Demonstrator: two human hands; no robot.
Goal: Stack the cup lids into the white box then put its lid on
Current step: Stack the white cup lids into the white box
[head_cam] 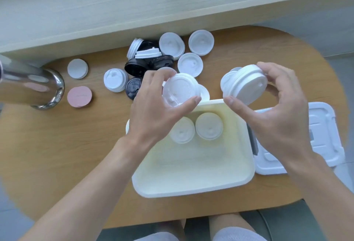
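- The left hand (pixel 153 106) holds one white lid (pixel 179 88) with its fingers and thumb, above the far edge of the white box (pixel 193 183).
- The right hand (pixel 277 110) grips a small stack of white lids (pixel 247 83), tilted, over the far right corner of the box.
- Two white lids (pixel 208 126) lie side by side inside the box, at its far end.
- The box lid (pixel 323 126) lies flat on the wooden table (pixel 76 145), just right of the box.
- More white and black lids (pixel 191 64) are scattered on the far side.
- A shiny metal cup (pixel 32 85) lies on the left, near a pink disc (pixel 79 96).
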